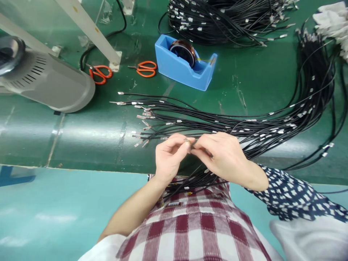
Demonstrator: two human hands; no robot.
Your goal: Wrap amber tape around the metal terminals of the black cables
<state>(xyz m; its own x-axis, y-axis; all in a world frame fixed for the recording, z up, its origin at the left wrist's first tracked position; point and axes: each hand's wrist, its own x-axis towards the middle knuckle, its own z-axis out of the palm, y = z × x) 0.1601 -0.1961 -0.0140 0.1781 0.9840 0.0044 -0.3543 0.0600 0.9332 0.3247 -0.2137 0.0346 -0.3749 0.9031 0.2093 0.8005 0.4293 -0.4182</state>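
My left hand (pixel 170 154) pinches the tip of a black cable near the table's front edge; a small pale piece shows at its fingertips. Close beside it, my right hand (pixel 224 156) has thumb and forefinger closed on the same black cable (pixel 193 143). Beyond both hands stretches a bundle of black cables (pixel 206 117) with white tags, their bare silvery ends fanned out to the left. More black cables (pixel 201 177) hang over the front edge onto my lap. The fingers hide most of the cable end.
A blue tape dispenser (pixel 185 74) holds a brown roll. Left of it lie orange-handled scissors (pixel 146 69) and a second orange-handled pair (pixel 101 74). A grey machine (pixel 58 78) stands at left. More coiled cables (pixel 225 21) lie at the back, with white gloves (pixel 333 23) at far right.
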